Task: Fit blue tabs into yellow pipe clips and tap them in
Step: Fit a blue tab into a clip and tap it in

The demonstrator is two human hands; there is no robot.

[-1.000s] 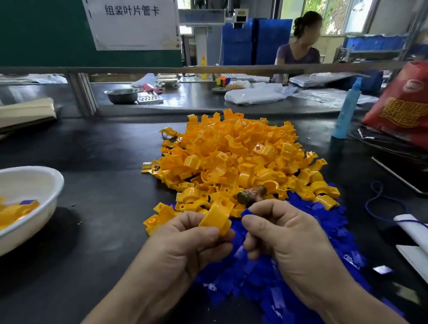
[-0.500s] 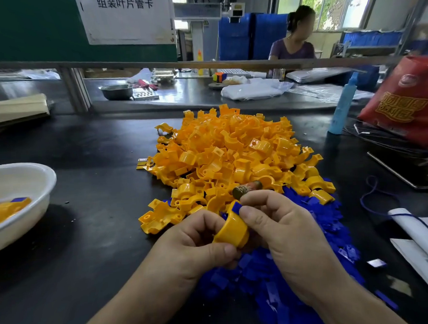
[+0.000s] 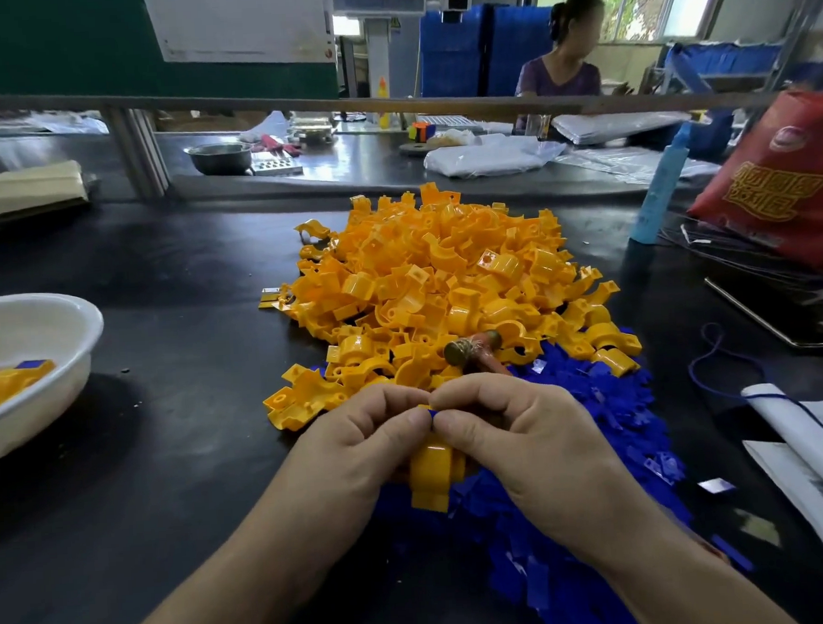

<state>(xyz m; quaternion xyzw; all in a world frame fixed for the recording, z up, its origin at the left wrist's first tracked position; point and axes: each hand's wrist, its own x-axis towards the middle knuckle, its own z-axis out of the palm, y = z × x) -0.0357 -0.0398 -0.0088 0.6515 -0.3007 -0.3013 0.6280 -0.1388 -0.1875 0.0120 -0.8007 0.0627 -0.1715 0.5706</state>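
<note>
Clip (image 3: 432,473) hangs low between a worker's two hands at a black table (image 3: 160,286), its arch toward the camera and one foot pointing down. The left hand (image 3: 360,453) curls round it from the left. The right hand (image 3: 526,439) pinches a blue tab (image 3: 428,412) at the clip's top edge, and the two thumb tips meet over it.

Half a second ago the clip was higher and tilted, with the tab standing plainly at its upper rim. Now the thumbs have closed over the tab and only a sliver of blue shows. A second ago the left hand held the clip up alone, with the right hand close beside it.

How far the tab is seated cannot be told, because the thumbs cover the joint. A hammer (image 3: 462,352) shows its metal head and a stub of reddish handle just above the right knuckles. The rest of the handle runs behind the fingers, and whether that hand grips it is unclear.

Beyond lies the clip pile (image 3: 445,272), touching the tab pile (image 3: 606,425), whose near part the forearms cover. A white bowl (image 3: 62,316) at left, cut off by the frame edge, holds yellow pieces (image 3: 3,383), and one of them shows blue.
</note>
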